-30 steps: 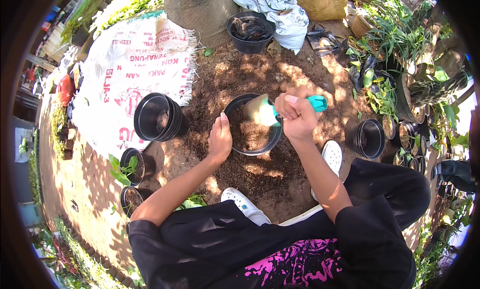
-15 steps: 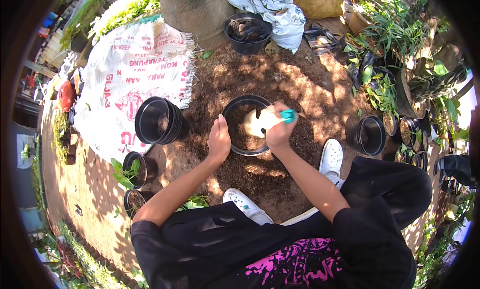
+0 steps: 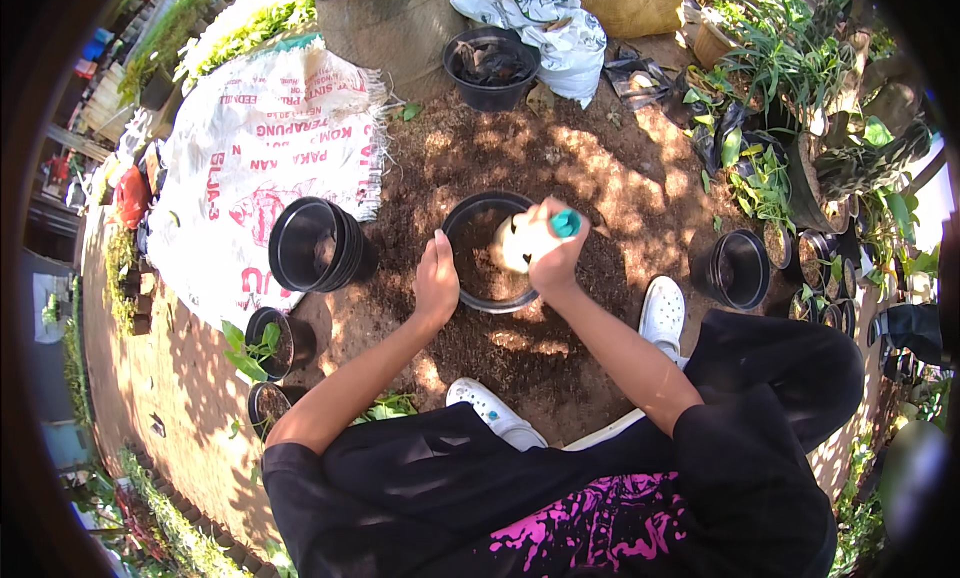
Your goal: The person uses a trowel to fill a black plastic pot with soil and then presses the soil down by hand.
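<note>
A round black pot (image 3: 462,300) partly filled with dark soil stands in front of me on the ground. My left hand (image 3: 437,281) lies flat along its left outer side, fingers stretched out together and touching the wall. Over the right part of the pot, my right hand (image 3: 553,261) is closed around a teal-handled tool (image 3: 566,223). The top of the handle sticks out above the fist. A bright, pale shape (image 3: 515,242) shows beside the fist inside the pot; glare hides whether it is the tool's lower end.
A stack of black pots (image 3: 308,246) stands at left by a printed white sack (image 3: 270,128). Another black pot (image 3: 490,68) and a white plastic bag (image 3: 570,53) sit at the far side. More pots (image 3: 738,270) and plants line the right. Loose soil surrounds the middle pot.
My right hand has turned and shifted slightly, and the teal handle now points more toward me. The left hand keeps its place at the pot.
</note>
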`<state>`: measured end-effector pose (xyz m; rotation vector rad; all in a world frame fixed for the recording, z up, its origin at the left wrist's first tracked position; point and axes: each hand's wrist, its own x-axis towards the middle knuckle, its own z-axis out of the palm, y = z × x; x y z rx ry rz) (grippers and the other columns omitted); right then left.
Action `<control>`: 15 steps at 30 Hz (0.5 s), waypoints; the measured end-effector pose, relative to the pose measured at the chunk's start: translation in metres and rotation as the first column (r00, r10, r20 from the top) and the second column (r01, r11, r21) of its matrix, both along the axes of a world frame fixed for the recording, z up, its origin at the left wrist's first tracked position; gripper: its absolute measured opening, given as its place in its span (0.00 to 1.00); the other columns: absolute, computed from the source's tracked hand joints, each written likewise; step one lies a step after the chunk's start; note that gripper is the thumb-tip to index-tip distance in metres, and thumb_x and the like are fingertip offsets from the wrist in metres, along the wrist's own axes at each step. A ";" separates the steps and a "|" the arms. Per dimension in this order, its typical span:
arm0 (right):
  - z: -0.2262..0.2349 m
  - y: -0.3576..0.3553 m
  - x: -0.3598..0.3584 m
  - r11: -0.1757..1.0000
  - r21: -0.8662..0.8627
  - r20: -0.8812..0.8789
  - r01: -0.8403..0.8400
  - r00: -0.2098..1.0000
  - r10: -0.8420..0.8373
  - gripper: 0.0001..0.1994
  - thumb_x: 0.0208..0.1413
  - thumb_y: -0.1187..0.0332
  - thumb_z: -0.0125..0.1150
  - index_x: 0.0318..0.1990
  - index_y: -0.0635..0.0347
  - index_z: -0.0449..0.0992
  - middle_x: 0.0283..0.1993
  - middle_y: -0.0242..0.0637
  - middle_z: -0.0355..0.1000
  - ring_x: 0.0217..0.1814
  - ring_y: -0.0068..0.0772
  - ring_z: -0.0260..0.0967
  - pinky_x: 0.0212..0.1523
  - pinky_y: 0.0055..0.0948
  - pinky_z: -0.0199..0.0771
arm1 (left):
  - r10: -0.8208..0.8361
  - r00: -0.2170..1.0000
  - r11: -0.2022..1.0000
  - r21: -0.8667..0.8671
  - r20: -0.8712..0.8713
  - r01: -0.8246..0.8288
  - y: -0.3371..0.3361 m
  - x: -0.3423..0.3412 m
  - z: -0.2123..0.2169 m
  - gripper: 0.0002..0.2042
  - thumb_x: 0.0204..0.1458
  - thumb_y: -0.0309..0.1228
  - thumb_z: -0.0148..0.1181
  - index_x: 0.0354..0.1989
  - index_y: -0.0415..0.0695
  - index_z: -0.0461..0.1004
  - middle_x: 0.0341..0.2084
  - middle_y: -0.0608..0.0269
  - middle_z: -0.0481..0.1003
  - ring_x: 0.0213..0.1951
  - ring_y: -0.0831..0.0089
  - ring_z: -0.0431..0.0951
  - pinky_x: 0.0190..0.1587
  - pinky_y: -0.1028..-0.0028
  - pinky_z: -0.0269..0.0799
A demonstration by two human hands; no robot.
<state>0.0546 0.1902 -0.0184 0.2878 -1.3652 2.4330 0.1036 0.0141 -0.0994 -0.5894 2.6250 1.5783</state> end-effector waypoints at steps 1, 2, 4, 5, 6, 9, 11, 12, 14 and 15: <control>0.019 0.001 0.001 0.999 -0.017 0.028 0.047 0.999 -0.046 0.12 0.54 0.79 0.55 0.20 0.62 0.62 0.21 0.27 0.61 0.22 0.17 0.55 0.23 0.25 0.52 | -0.020 0.999 0.999 0.028 0.050 0.019 0.002 0.001 0.008 0.36 0.70 0.61 0.26 0.57 0.40 0.70 0.50 0.41 0.75 0.55 0.43 0.73 0.61 0.53 0.60; 0.032 0.007 -0.002 0.998 -0.056 0.020 0.006 1.000 -0.005 0.13 0.53 0.79 0.56 0.19 0.61 0.62 0.20 0.27 0.60 0.20 0.17 0.53 0.22 0.25 0.51 | -0.033 0.996 0.998 0.051 0.082 0.029 0.002 -0.004 0.015 0.36 0.70 0.61 0.26 0.57 0.40 0.70 0.50 0.41 0.75 0.55 0.43 0.73 0.61 0.53 0.60; 0.047 0.023 -0.004 0.988 -0.135 0.012 -0.080 0.997 0.082 0.14 0.53 0.79 0.57 0.19 0.61 0.62 0.17 0.26 0.59 0.18 0.16 0.51 0.21 0.25 0.49 | -0.009 0.998 1.000 -0.007 0.066 0.010 0.003 -0.002 0.015 0.36 0.70 0.61 0.26 0.56 0.40 0.70 0.50 0.40 0.75 0.55 0.41 0.73 0.61 0.52 0.61; 0.049 0.020 -0.002 0.995 -0.101 0.079 0.017 0.997 -0.009 0.14 0.52 0.80 0.59 0.18 0.59 0.63 0.16 0.24 0.58 0.17 0.15 0.50 0.21 0.25 0.48 | 0.004 0.998 0.999 -0.035 0.058 -0.002 0.003 -0.001 0.014 0.36 0.69 0.62 0.26 0.56 0.40 0.70 0.50 0.40 0.75 0.55 0.41 0.73 0.61 0.52 0.61; 0.047 0.015 -0.005 0.982 -0.129 0.147 0.140 0.982 -0.121 0.14 0.52 0.80 0.59 0.18 0.59 0.64 0.16 0.24 0.59 0.17 0.15 0.50 0.20 0.25 0.48 | 0.008 0.999 0.999 -0.045 0.031 -0.007 0.004 -0.003 0.016 0.36 0.70 0.61 0.26 0.56 0.39 0.70 0.50 0.40 0.75 0.55 0.40 0.73 0.61 0.52 0.61; 0.005 -0.016 -0.022 0.870 -0.262 0.356 0.417 0.880 -0.314 0.13 0.51 0.81 0.61 0.19 0.57 0.66 0.18 0.23 0.60 0.18 0.15 0.52 0.21 0.24 0.48 | 0.007 1.000 0.999 -0.041 -0.023 -0.008 0.013 -0.006 0.015 0.36 0.70 0.61 0.26 0.56 0.38 0.69 0.50 0.39 0.75 0.55 0.40 0.72 0.60 0.53 0.62; 0.004 -0.042 -0.036 0.871 -0.242 0.342 0.427 0.878 -0.336 0.13 0.51 0.79 0.63 0.20 0.55 0.67 0.19 0.22 0.62 0.19 0.16 0.56 0.23 0.24 0.52 | -0.001 1.000 0.999 -0.037 -0.011 0.001 0.007 -0.005 0.015 0.36 0.70 0.60 0.26 0.56 0.37 0.69 0.49 0.38 0.74 0.55 0.40 0.72 0.59 0.54 0.63; 0.018 -0.054 -0.044 0.877 -0.206 0.340 0.434 0.872 -0.352 0.12 0.51 0.77 0.63 0.20 0.54 0.67 0.19 0.21 0.63 0.18 0.17 0.58 0.22 0.25 0.54 | -0.003 0.999 1.000 -0.030 -0.040 0.002 0.006 -0.007 0.014 0.36 0.70 0.60 0.26 0.55 0.37 0.69 0.49 0.38 0.75 0.55 0.40 0.72 0.59 0.54 0.63; 0.043 -0.073 -0.065 0.882 -0.103 0.325 0.459 0.854 -0.406 0.13 0.51 0.78 0.62 0.19 0.58 0.65 0.19 0.20 0.60 0.22 0.15 0.54 0.26 0.27 0.53 | -0.005 0.997 1.000 -0.024 -0.076 0.004 0.003 -0.005 0.013 0.36 0.71 0.59 0.25 0.55 0.36 0.68 0.49 0.38 0.75 0.55 0.40 0.73 0.59 0.54 0.64; 0.048 -0.083 -0.075 0.876 -0.089 0.314 0.473 0.848 -0.426 0.13 0.50 0.77 0.62 0.19 0.60 0.64 0.19 0.20 0.59 0.23 0.16 0.53 0.26 0.29 0.53 | -0.048 0.996 0.998 -0.053 -0.077 0.044 -0.006 -0.009 0.004 0.36 0.70 0.58 0.23 0.60 0.37 0.67 0.54 0.37 0.73 0.58 0.38 0.71 0.62 0.50 0.61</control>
